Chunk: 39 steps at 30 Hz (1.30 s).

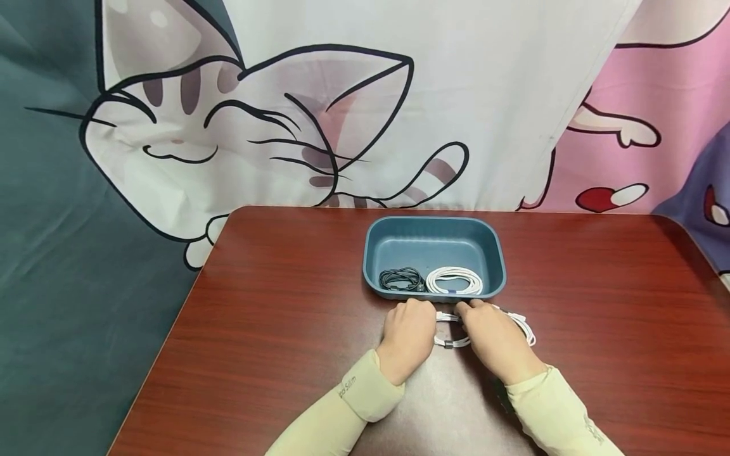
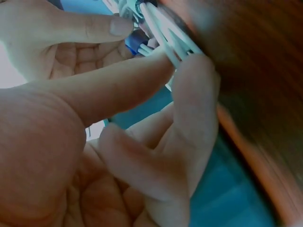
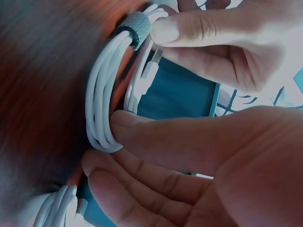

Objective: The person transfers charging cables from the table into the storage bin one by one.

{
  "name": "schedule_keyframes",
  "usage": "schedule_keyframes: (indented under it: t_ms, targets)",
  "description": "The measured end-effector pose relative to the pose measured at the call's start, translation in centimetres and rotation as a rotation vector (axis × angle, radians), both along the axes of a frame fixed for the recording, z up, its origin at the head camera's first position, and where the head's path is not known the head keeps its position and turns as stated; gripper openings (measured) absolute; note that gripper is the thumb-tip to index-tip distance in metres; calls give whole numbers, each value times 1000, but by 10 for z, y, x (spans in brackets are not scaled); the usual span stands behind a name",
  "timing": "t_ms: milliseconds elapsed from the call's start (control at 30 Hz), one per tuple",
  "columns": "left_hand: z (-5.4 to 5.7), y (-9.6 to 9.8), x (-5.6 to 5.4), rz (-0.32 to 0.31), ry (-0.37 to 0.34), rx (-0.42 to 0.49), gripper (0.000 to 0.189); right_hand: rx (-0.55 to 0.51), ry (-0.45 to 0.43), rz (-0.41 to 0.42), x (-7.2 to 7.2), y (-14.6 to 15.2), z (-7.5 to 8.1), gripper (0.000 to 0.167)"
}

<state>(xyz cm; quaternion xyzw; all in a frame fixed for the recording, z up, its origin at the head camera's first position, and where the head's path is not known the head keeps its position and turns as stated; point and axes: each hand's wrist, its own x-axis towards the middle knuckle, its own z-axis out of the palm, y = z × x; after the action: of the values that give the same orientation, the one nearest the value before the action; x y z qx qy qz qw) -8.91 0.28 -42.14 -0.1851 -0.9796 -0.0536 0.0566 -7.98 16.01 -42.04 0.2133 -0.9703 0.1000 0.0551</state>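
Observation:
A coiled white cable (image 1: 448,344) is held between both hands in front of the box, bound with a grey strap (image 3: 135,28). At its left end, the left hand (image 1: 407,339) pinches the strands between thumb and forefinger. The right hand (image 1: 497,339) pinches the opposite end of the loop. A slim white plug (image 3: 149,78) shows beside the coil in the right wrist view. A dark blue tie (image 2: 137,41) appears near the right hand in the left wrist view. Another white cable coil (image 1: 525,328) lies on the table to the right, partly hidden by the right hand.
Just beyond the hands stands a blue box (image 1: 435,223), holding a black coiled cable (image 1: 401,278) and a white coiled cable (image 1: 454,280). The brown table (image 1: 274,304) ends at a cat-print cloth (image 1: 467,82) behind.

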Motion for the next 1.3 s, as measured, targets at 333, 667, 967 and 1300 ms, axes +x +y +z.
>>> schedule_keyframes:
  t_ms: [333, 667, 967, 1300]
  targets:
    - [0, -3, -3, 23, -60, 60, 21, -21, -45, -25, 3, 0, 4, 22]
    - [1, -7, -3, 17, -61, 54, 21, -101, -66, -5, 5, 1, 7, 25]
    - [3, -9, -8, 7, -67, 66, 26, -172, -40, 3, 2, 2, 10, 25]
    - [7, -10, -10, 14, -109, 99, 29, -185, -45, -25, 2, 3, 14, 23]
